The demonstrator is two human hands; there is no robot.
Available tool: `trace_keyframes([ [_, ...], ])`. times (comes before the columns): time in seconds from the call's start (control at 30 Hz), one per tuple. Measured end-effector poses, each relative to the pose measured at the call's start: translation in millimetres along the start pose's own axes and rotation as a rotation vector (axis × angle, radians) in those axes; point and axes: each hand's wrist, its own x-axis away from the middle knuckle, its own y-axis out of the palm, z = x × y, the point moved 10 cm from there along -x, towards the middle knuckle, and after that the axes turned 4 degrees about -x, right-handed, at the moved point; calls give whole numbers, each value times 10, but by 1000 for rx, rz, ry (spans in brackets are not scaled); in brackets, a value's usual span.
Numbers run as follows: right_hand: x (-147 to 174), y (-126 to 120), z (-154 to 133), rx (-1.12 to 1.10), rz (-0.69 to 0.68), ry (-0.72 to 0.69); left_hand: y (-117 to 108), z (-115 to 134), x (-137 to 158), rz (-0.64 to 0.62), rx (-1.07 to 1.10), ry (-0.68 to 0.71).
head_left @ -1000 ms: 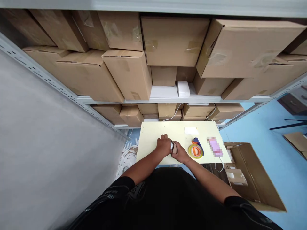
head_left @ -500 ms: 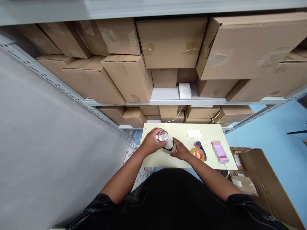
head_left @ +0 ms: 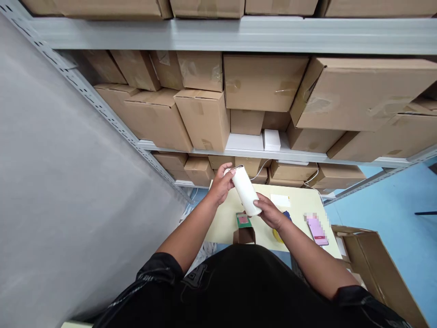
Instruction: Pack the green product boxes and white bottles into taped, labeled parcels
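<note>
A white tumbler [head_left: 246, 193] is tilted above the cream table, its rim toward the upper left. My left hand [head_left: 221, 186] holds it near the rim with thumb and fingers. Around its lower end my right hand [head_left: 269, 212] is closed, the thumb lying on the white side. Below the tumbler, at the table's near edge, sits a small box [head_left: 244, 235] with a brown side and a green-and-pink face. My right forearm partly covers a yellow tape roll [head_left: 278, 235] and a blue item [head_left: 287, 214] beside it.
On the cream table [head_left: 221, 223] lie a white card [head_left: 280, 200] and a pink-screened phone [head_left: 317, 230]. Metal shelving [head_left: 218, 34] packed with cardboard boxes rises behind it. A large open carton [head_left: 375, 264] stands to the right, a grey wall [head_left: 68, 182] to the left.
The tumbler has been raised off the small box and tilted on its side. Both hands have risen with it. The small box now shows at the table's near edge. The view has shifted upward.
</note>
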Motion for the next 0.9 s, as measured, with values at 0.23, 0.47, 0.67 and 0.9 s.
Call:
trace_keyframes([
  [0.23,141,-115,-24,378,317,-272,171,-573,347,40,-60,-108],
  [0.47,137,130,45,-59,110,-89,307,-567,375,-40,93,-117],
  [0.67,199,27,-109,164,313,-290,345,-340,402,-16,-68,-20],
  [0.9,180,206,92,-180,91,-71,438,-465,428,-80,35,-89],
])
